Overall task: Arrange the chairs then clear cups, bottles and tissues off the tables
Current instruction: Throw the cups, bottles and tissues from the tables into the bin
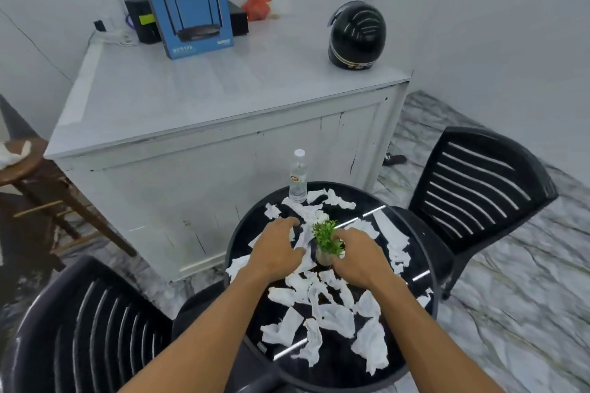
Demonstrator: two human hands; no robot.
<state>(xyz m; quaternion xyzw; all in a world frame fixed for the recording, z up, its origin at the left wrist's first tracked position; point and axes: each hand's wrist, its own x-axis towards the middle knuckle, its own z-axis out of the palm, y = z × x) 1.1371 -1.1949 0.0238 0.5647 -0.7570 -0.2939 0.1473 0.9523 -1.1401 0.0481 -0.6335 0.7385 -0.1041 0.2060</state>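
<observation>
Left chair: black, standing just beside the table.
Left hand: fingers curling onto tissues; grip not discernible.
Tissues: white, crumpled, lying scattered across the glossy black top. Likely near weightless, soft and easily torn, so best bunched together.
1 bottle: clear, standing at the far edge.
Right hand: reaching beside the plant, fingertips hidden, so grasp unknown.

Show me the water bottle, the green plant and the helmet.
water bottle (296,178), head view, on its label
green plant (325,234), head view, on its leaves
helmet (356,33), head view, on its shell
</observation>
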